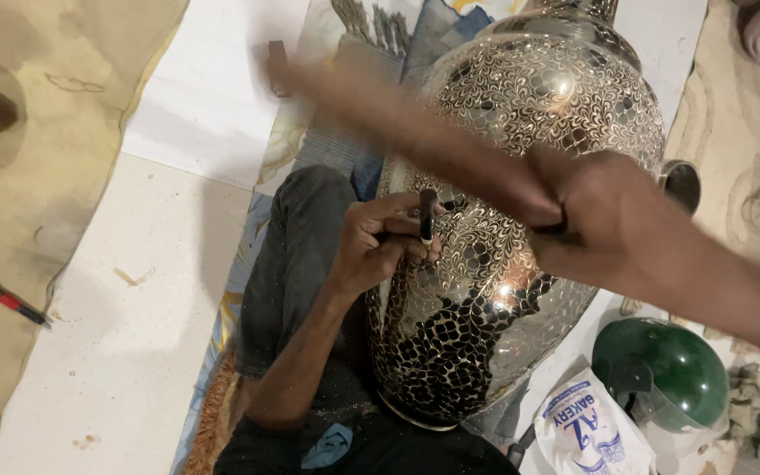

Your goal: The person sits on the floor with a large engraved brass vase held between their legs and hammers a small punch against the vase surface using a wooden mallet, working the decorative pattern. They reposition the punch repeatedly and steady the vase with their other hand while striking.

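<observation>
A large engraved metal vase (521,176), dark with a fine gold leaf pattern, lies tilted against my lap. My left hand (380,246) is closed around a short dark chisel (427,215), its tip set on the vase's side. My right hand (604,224) is above the vase and grips a long hammer (380,110). The hammer is blurred by motion, and its head (276,66) points to the upper left. My leg (296,255) in dark trousers lies beside the vase.
A green rounded helmet-like object (661,369) and a white printed bag (587,435) lie at the lower right. A red-and-black tool (15,303) rests on beige cloth (10,202) at the left. A small metal cup (683,185) sits behind the vase.
</observation>
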Tool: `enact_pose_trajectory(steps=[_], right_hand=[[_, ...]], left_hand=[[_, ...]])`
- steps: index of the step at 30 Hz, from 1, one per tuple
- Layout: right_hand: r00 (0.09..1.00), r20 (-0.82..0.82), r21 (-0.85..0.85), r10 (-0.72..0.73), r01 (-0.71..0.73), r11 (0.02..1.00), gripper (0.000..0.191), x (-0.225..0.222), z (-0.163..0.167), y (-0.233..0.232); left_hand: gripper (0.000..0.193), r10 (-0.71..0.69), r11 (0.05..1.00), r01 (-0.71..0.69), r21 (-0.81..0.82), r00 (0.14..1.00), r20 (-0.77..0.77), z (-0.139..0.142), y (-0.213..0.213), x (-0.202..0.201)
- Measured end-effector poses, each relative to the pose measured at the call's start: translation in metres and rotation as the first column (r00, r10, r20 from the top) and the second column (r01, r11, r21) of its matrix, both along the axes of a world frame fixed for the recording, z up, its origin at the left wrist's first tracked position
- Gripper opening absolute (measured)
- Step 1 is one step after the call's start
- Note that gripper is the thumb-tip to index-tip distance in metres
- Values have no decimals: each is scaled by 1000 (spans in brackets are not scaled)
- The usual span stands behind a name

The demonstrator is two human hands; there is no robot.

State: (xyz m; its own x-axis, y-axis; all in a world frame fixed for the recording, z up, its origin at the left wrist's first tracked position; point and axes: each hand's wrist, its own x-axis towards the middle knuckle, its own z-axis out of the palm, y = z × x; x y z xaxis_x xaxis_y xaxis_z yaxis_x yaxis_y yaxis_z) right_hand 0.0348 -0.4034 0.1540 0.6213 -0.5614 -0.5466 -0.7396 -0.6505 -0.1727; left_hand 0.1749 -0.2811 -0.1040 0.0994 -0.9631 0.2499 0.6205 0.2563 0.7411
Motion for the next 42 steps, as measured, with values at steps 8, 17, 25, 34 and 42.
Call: enact_pose_trajectory(steps=[8,17,25,34,42], right_hand=[[981,-190,-102,-23,3,995,9,-21,-10,-6],[999,37,-109,-22,26,994,15,8,10,10],[987,106,8,-121,121,993,9,-31,-3,-2],[989,126,-27,-75,79,996,12,-19,2,8],[903,-431,-67,-1,-31,997,17,-29,1,4]], left_hand=[[59,35,997,-30,-77,997,64,1,-2,2],[63,-21,1000,21,7,1000,7,1,-4,0],[62,-38,999,37,19,999,24,4,-3,2],[60,-50,999,49,10,998,50,9,-5,3],[61,-43,999,44,-22,999,30,5,-5,1]])
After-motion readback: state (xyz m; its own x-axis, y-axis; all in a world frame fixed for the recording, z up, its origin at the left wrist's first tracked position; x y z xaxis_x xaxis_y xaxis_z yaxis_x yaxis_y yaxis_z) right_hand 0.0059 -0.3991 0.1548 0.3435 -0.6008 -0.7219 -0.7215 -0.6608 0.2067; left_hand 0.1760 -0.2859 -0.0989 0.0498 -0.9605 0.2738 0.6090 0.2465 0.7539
